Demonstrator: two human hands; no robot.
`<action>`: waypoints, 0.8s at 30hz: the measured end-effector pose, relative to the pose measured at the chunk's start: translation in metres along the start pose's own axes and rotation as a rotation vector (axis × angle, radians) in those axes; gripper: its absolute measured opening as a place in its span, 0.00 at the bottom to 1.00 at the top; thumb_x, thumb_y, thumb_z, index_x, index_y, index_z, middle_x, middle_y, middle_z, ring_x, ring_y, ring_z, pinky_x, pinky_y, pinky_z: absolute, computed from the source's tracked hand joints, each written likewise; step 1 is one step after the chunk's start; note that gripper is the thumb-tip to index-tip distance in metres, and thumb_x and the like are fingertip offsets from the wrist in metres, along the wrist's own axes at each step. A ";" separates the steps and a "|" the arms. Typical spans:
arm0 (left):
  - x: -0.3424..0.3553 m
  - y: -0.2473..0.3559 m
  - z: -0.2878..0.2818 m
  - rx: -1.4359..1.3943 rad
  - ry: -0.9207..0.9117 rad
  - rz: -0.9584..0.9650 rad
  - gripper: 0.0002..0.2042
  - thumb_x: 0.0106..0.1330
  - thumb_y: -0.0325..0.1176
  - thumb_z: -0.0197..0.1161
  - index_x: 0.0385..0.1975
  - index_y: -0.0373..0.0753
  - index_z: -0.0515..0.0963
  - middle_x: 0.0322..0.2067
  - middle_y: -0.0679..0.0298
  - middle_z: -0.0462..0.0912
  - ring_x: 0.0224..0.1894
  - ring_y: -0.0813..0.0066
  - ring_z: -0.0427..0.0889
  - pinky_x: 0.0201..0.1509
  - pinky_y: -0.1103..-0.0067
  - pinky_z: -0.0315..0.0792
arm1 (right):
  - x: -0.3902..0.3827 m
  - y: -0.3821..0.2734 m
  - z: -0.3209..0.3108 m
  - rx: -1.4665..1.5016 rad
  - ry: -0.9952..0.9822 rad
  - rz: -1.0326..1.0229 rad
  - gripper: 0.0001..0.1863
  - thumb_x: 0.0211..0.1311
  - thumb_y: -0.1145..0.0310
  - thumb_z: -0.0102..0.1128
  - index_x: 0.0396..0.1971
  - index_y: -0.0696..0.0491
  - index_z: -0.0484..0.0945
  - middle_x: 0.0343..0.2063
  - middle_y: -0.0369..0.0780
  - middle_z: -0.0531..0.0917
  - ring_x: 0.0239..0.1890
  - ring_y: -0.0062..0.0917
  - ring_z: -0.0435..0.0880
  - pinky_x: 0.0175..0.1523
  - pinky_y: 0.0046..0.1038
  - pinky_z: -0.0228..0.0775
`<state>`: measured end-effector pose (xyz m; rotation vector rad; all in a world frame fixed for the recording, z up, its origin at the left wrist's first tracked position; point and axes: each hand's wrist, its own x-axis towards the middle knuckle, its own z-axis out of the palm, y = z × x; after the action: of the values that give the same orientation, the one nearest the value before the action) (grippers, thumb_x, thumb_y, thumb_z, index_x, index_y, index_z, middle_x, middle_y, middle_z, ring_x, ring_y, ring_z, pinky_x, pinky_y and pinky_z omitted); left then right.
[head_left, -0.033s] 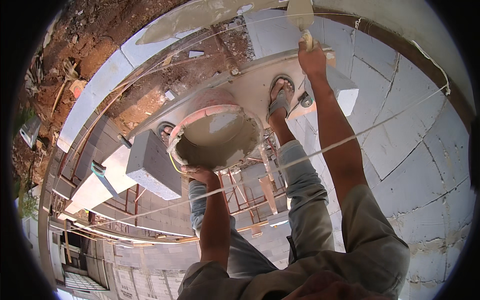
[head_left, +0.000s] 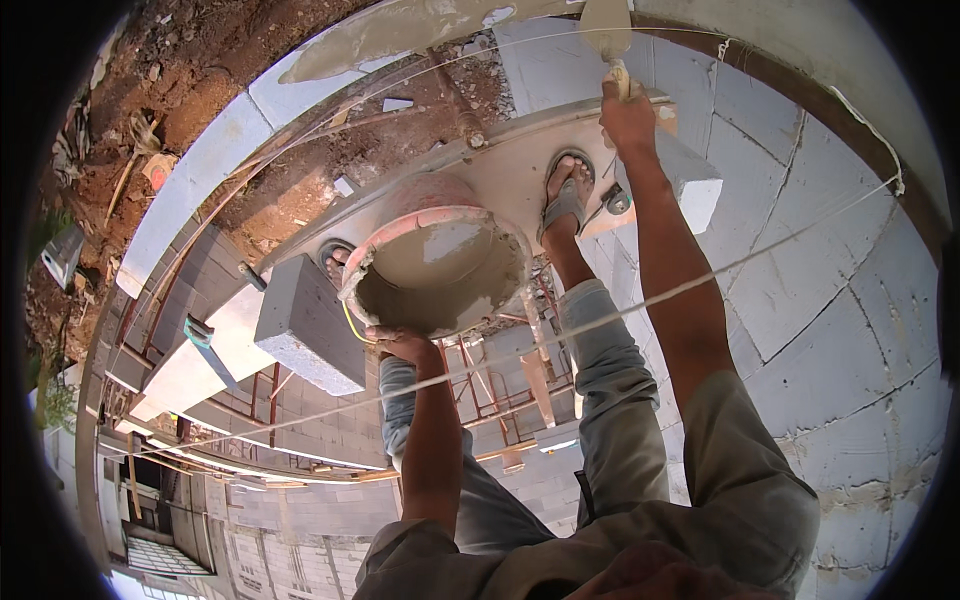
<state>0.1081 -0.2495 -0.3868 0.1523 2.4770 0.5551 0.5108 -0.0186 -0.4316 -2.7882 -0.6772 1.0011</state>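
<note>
Right hand [head_left: 628, 116] closes around a pale-handled, broad-bladed trowel [head_left: 607, 38] at one o'clock; left hand [head_left: 405, 346] supports a round, reddish bucket [head_left: 428, 194] near centre from its seven o'clock, finger closure undeterminable. Judged step: trowelling grey mortar [head_left: 390, 42]; next move calls for a level trowel.

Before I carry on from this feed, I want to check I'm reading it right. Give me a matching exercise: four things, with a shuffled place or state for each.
Things
1. Trowel
2. Bucket
3. Handsaw
4. Sandals

Places or states
A. Worn on the feet
B. Gripped by the right hand
C. Holding a wet, grey-brown mix, with the left hand at its near edge
D. Lying off to the left, teal-handled, untouched by either hand

Pairs: 1-B, 2-C, 3-D, 4-A
</note>
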 end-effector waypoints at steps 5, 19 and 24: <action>-0.007 0.002 0.007 -0.023 0.074 0.041 0.40 0.75 0.60 0.36 0.58 0.16 0.64 0.53 0.30 0.72 0.50 0.44 0.77 0.54 0.64 0.74 | -0.063 -0.035 0.032 0.183 -0.180 0.025 0.26 0.65 0.50 0.54 0.49 0.60 0.76 0.42 0.57 0.82 0.46 0.50 0.82 0.52 0.40 0.73; 0.007 -0.027 0.013 0.183 0.081 -0.055 0.39 0.75 0.59 0.36 0.58 0.17 0.61 0.54 0.30 0.70 0.52 0.40 0.75 0.57 0.64 0.70 | -0.144 -0.052 0.064 -0.140 -0.285 -0.523 0.30 0.66 0.51 0.55 0.58 0.59 0.71 0.46 0.55 0.82 0.50 0.45 0.82 0.55 0.35 0.72; -0.010 0.018 0.014 -0.019 0.086 -0.118 0.42 0.74 0.60 0.39 0.59 0.12 0.59 0.55 0.25 0.67 0.56 0.38 0.72 0.63 0.64 0.66 | -0.114 -0.032 0.040 -0.119 -0.188 -0.371 0.28 0.64 0.50 0.55 0.53 0.59 0.73 0.41 0.58 0.82 0.48 0.53 0.80 0.52 0.43 0.73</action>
<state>0.1240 -0.2301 -0.3845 -0.0263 2.5432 0.5455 0.3959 -0.0421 -0.3889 -2.5388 -1.2602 1.1801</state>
